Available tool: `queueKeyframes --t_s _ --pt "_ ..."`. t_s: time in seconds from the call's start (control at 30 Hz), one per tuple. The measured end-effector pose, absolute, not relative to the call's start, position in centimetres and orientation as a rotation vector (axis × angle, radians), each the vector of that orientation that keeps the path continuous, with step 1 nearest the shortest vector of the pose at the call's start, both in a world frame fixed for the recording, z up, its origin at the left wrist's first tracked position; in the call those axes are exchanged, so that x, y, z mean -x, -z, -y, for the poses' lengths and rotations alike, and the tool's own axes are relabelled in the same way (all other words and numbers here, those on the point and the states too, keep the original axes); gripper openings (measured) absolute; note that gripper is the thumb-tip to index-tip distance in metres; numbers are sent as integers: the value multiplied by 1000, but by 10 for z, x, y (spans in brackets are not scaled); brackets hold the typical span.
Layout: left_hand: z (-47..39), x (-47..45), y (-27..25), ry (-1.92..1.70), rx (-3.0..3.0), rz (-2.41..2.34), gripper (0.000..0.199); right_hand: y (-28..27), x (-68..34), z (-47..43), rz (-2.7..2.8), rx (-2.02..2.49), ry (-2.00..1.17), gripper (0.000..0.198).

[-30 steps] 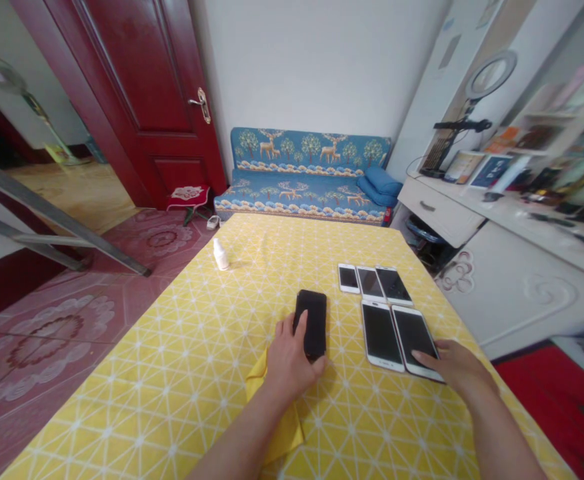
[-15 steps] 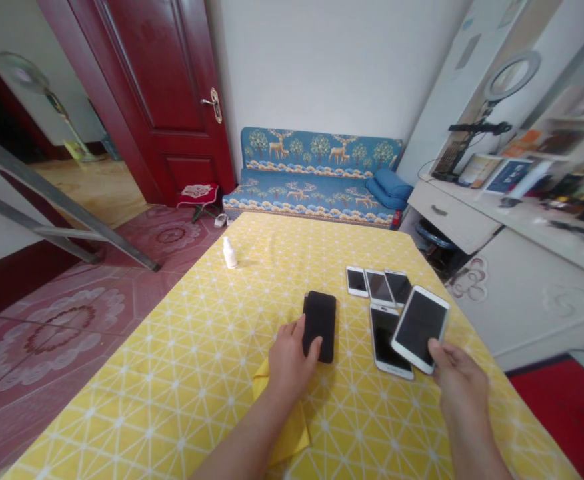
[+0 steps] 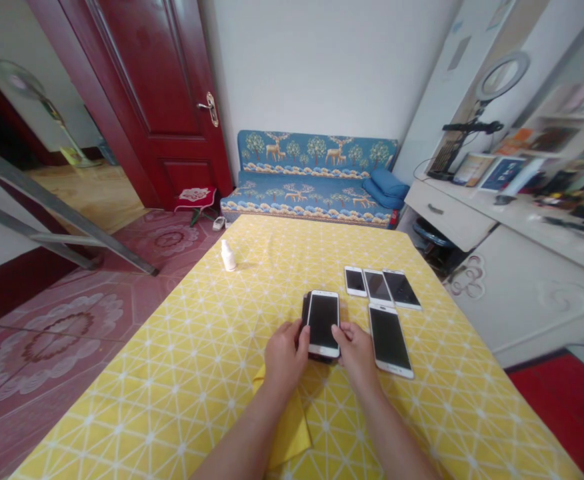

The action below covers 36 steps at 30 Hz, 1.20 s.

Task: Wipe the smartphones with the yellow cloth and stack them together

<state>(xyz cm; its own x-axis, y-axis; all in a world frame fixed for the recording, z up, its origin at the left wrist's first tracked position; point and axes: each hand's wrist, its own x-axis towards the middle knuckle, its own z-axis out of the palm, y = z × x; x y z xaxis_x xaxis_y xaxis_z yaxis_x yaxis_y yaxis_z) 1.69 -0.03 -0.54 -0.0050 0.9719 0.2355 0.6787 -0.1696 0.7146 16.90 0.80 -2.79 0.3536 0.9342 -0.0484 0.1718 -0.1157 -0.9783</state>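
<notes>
A white-framed smartphone (image 3: 324,320) lies face up over a black phone-shaped slab (image 3: 305,308), mostly covered now, in the middle of the table. My left hand (image 3: 286,353) grips the left side of this pair, its thumb on the white phone's edge. From the right, my right hand (image 3: 356,350) pinches the white phone by its lower right edge. To the right of it rest a large white phone (image 3: 391,340) and, behind that, a row of a small phone (image 3: 355,281), a middle one (image 3: 377,287) and a larger one (image 3: 402,289). A yellow cloth (image 3: 292,427) lies partly beneath my left forearm.
A white spray bottle (image 3: 229,256) stands on the yellow patterned tablecloth (image 3: 172,373) at the back left. Beyond the table are a blue sofa (image 3: 307,190) and a red door (image 3: 172,87). A white cabinet (image 3: 522,267) flanks the right side.
My right hand has brought the white phone leftward from above the other phones onto the black slab. My left thumb now touches the white phone, and the larger phone behind is uncovered.
</notes>
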Motion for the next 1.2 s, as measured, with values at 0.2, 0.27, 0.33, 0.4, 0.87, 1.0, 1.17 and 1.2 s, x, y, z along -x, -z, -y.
queueKeyframes --t_s 0.2,0.27,0.33,0.4,0.87,1.0,1.17,1.2 --pt "1 -18 11 -892 -1927 -1781 39 25 -174 -8 1268 1687 -814 42" --pt "1 -18 12 -878 -1924 -1784 38 19 -187 -7 1477 1733 -607 40" --pt "0 -18 12 -873 -1918 -1782 38 9 -207 -5 1597 1901 -365 42" --pt "1 -18 11 -869 -1909 -1784 38 -2 -229 -3 1559 2230 -186 48" --pt "-1 -17 12 -871 -1904 -1781 37 -14 -270 1 1489 2622 -308 73" --pt "-1 -18 12 -864 -1905 -1797 38 -11 -285 0 1481 2560 -412 72" --pt "-2 -18 11 -867 -1896 -1802 38 -2 -288 -1 1224 2206 -617 44" --pt "-2 -18 11 -869 -1896 -1799 38 -1 -283 0 1137 2044 -690 41"
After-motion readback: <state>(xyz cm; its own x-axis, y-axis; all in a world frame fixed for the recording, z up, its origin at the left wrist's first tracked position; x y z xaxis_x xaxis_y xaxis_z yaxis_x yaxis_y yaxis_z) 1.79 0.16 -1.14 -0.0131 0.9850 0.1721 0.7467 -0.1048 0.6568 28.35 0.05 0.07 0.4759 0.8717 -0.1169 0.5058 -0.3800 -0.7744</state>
